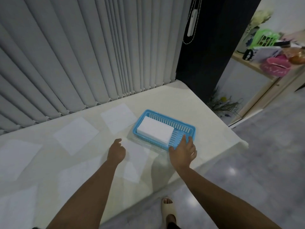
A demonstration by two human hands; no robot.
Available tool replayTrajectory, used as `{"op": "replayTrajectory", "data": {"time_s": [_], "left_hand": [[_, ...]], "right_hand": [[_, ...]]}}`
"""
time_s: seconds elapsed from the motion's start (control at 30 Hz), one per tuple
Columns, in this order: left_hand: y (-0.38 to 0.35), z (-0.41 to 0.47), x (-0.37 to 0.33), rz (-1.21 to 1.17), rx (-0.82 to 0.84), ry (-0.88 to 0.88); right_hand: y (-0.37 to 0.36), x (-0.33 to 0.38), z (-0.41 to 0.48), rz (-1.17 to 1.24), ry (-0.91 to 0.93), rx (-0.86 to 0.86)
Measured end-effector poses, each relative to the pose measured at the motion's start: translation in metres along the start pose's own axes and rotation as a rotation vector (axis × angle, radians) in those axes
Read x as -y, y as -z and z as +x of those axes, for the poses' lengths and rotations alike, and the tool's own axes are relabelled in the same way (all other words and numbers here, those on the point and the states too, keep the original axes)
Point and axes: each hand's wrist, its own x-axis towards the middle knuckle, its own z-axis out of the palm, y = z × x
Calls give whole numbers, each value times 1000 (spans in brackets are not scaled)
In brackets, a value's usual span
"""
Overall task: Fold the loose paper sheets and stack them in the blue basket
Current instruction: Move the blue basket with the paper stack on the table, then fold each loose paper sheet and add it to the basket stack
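Observation:
A blue slotted basket sits on the white table near its right corner, holding a stack of folded white paper in its left half. My right hand rests on the basket's near right rim, fingers spread over the edge. My left hand hovers with fingers loosely curled at the upper left corner of a loose paper sheet lying flat in front of the basket. Whether the fingertips pinch the sheet I cannot tell. Other loose sheets lie flat across the table.
More flat sheets cover the table's left and near side. Grey vertical blinds hang behind the table. The table edge drops to a grey floor on the right, where my sandalled foot stands. A cluttered shelf is far right.

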Motion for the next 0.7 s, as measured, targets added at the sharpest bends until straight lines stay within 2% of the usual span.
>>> {"op": "replayTrajectory", "data": {"time_s": [0.1,0.23,0.4,0.53,0.7], "left_hand": [[16,-9,29,50,-138,47],[26,-26,63,103,-216,145],[25,-43,78,89,-266,229],[21,-51,77,122,-279,277],[16,-52,69,199,-208,277]], "right_hand": [[-7,20,-4,-106,206,59],[-24,51,-9,-234,577,110],[-54,93,5,-483,976,336],[-82,124,15,-689,1174,478],[-101,141,22,-945,1255,447]]}}
